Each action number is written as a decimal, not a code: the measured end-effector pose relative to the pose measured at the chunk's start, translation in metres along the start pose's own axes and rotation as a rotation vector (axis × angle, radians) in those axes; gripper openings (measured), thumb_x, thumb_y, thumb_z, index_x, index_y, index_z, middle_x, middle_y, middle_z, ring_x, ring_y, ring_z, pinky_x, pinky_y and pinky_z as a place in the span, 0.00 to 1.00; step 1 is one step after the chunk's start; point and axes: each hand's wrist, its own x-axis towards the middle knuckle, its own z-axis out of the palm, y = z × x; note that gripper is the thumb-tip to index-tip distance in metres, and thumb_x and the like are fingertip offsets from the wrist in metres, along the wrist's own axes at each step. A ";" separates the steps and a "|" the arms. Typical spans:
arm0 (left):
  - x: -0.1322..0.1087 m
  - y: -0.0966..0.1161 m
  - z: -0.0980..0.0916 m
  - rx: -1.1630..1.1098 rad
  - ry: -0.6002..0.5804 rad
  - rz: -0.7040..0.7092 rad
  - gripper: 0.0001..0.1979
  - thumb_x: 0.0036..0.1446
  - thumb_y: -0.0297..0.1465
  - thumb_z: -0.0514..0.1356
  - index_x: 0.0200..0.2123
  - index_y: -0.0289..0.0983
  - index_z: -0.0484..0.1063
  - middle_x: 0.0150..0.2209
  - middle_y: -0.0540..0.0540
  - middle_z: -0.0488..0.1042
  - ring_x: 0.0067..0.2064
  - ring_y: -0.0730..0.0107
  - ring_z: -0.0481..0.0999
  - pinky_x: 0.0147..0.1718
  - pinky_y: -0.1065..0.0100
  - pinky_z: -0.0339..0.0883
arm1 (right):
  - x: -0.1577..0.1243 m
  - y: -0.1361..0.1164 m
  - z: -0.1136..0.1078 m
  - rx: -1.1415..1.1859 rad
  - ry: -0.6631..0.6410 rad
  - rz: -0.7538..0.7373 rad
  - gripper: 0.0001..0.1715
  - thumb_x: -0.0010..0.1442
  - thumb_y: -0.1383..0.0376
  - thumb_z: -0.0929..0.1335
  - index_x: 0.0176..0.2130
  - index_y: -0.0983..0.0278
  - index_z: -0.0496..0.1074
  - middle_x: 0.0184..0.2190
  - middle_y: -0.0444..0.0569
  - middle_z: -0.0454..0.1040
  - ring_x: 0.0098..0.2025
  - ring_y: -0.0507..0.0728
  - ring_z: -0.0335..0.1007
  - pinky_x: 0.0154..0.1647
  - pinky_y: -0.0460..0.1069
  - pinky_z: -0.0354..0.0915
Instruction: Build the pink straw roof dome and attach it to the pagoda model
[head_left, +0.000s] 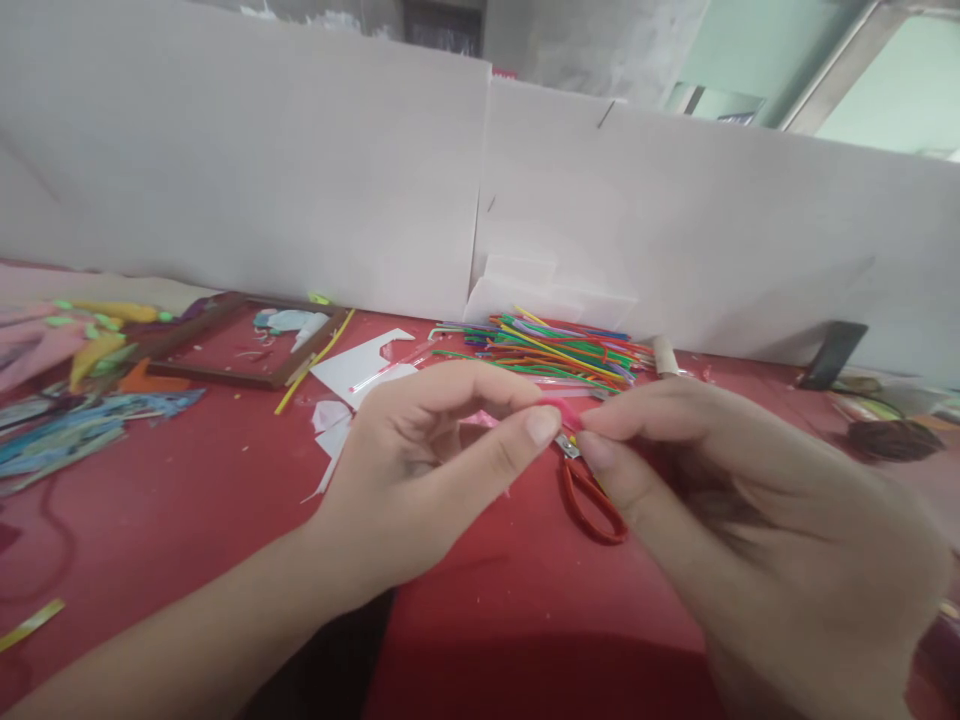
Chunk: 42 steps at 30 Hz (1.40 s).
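Note:
Between my two hands, above the red tabletop, is a small pink strip [562, 410], soft-looking and mostly covered by the fingertips. My left hand [442, 470] pinches its left end between thumb and forefinger. At the other end, the thumb and forefinger of my right hand [720, 490] are closed on it. Whether it is paper, ribbon or clay cannot be made out. Just below and behind the strip lie scissors [592, 500] with red handles, their blades partly hidden by my fingers. A bundle of colourful pipe cleaners [555, 345] lies beyond my hands.
White boards [300, 170] stand upright along the table's back. A brown frame [225, 378] lies at the left, near cut white paper [356, 365] and a yellow strip [315, 362]. Blue-green strips [90, 430] are farther left. A dark upright piece [834, 355] stands at the right.

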 end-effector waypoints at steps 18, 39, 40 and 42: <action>0.014 0.000 -0.015 0.008 -0.330 -0.226 0.07 0.60 0.32 0.63 0.30 0.36 0.75 0.26 0.50 0.74 0.28 0.73 0.72 0.28 0.71 0.68 | 0.012 0.027 0.007 0.231 -0.086 -0.027 0.12 0.55 0.68 0.76 0.39 0.56 0.77 0.35 0.43 0.78 0.37 0.54 0.75 0.34 0.47 0.74; 0.013 0.005 -0.017 0.033 -0.354 -0.254 0.08 0.61 0.31 0.62 0.30 0.38 0.80 0.29 0.49 0.81 0.31 0.72 0.78 0.32 0.73 0.73 | 0.009 0.031 0.002 0.089 -0.091 -0.244 0.08 0.61 0.66 0.73 0.37 0.50 0.81 0.35 0.41 0.83 0.36 0.57 0.81 0.44 0.53 0.80; 0.012 0.007 -0.018 0.042 -0.355 -0.247 0.08 0.61 0.31 0.62 0.31 0.38 0.80 0.29 0.49 0.81 0.30 0.72 0.78 0.31 0.74 0.72 | 0.010 0.032 0.001 0.106 -0.104 -0.233 0.07 0.60 0.64 0.73 0.37 0.51 0.81 0.35 0.41 0.83 0.36 0.57 0.81 0.43 0.53 0.80; 0.011 0.009 -0.018 0.067 -0.365 -0.228 0.08 0.61 0.31 0.62 0.31 0.38 0.80 0.28 0.49 0.80 0.29 0.72 0.77 0.29 0.74 0.72 | 0.011 0.033 -0.001 0.125 -0.134 -0.228 0.03 0.59 0.62 0.74 0.36 0.51 0.81 0.33 0.42 0.83 0.36 0.57 0.81 0.42 0.53 0.80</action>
